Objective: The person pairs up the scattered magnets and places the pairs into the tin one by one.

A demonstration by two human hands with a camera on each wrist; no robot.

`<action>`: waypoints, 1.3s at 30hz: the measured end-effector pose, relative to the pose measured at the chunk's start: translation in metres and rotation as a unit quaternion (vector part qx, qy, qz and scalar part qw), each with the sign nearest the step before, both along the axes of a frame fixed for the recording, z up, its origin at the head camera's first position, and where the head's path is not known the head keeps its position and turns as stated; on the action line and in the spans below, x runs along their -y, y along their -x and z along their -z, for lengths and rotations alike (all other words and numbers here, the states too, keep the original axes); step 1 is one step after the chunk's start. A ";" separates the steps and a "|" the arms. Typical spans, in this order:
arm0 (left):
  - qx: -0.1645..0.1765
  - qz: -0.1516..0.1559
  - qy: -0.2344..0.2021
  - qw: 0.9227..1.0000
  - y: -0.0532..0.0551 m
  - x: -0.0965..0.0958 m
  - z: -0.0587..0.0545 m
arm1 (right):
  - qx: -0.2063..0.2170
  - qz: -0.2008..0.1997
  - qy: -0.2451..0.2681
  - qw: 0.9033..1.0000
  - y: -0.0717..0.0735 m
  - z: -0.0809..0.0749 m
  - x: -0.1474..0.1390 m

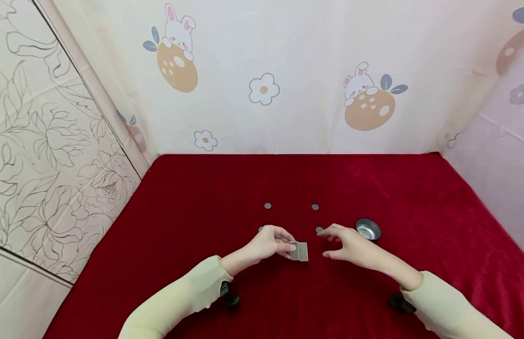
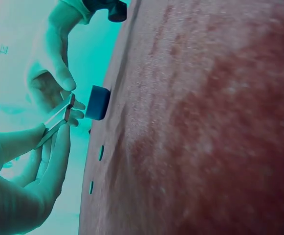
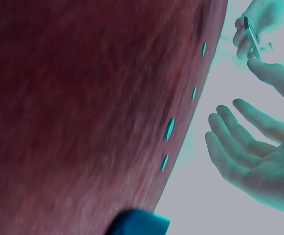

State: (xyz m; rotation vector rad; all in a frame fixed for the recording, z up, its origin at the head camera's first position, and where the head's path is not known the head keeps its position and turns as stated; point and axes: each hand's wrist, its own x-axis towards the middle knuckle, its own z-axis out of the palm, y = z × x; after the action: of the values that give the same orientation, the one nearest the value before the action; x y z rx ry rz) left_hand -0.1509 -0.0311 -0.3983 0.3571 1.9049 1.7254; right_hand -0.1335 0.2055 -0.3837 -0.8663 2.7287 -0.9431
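Note:
My left hand (image 1: 272, 244) pinches two small, thin grey rectangular plates (image 1: 303, 252) between thumb and fingers. They overlap, with one edge stepped to the right, and are held above the cloth. In the left wrist view the plates (image 2: 58, 117) appear edge-on. My right hand (image 1: 351, 244) is a short way to the right of them, its fingers spread and loosely bent, holding nothing; the right wrist view shows its palm (image 3: 264, 156) bare. Beyond its fingertips lies a grey coin-like disc (image 1: 319, 230). Another disc (image 1: 260, 229) is partly hidden behind my left hand.
Two more grey discs (image 1: 268, 205) (image 1: 315, 206) lie farther back on the red cloth (image 1: 202, 197). A small round metal bowl (image 1: 368, 229) stands just behind my right hand. Patterned curtains (image 1: 304, 122) rise along the back and sides of the table.

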 end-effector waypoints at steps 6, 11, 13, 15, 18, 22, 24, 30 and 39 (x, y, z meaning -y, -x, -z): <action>0.000 -0.011 -0.024 1.000 0.002 -0.010 -0.012 | -0.025 0.038 -0.003 0.999 0.000 -0.002 -0.018; 0.010 -0.024 -0.038 0.999 0.011 -0.025 -0.004 | -0.046 0.070 -0.008 0.996 0.000 -0.005 -0.031; 0.015 -0.031 -0.044 0.998 0.016 -0.031 0.002 | -0.060 0.082 -0.009 0.995 0.000 -0.005 -0.036; 0.021 -0.036 -0.052 0.998 0.020 -0.037 0.009 | -0.074 0.091 -0.006 0.993 0.001 -0.005 -0.043; 0.026 -0.039 -0.061 0.997 0.022 -0.045 0.008 | -0.097 0.100 0.000 0.990 0.001 -0.004 -0.053; 0.036 -0.049 -0.079 0.995 0.025 -0.054 0.007 | -0.110 0.108 0.005 0.988 0.002 -0.003 -0.064; 0.041 -0.052 -0.086 0.994 0.027 -0.060 0.007 | -0.113 0.113 0.005 0.987 0.003 -0.001 -0.069; 0.063 -0.071 -0.100 0.990 0.029 -0.073 0.005 | -0.097 0.125 0.003 0.987 0.005 0.001 -0.080; 0.082 -0.095 -0.115 0.985 0.033 -0.094 0.007 | -0.036 0.126 -0.009 0.991 0.009 0.001 -0.095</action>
State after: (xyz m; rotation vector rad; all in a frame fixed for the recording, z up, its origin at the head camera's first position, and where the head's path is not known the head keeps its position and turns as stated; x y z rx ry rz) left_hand -0.1842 0.0631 -0.4048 0.1138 1.6727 2.0400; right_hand -0.1429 0.3005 -0.3851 -0.5711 2.9555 -0.9434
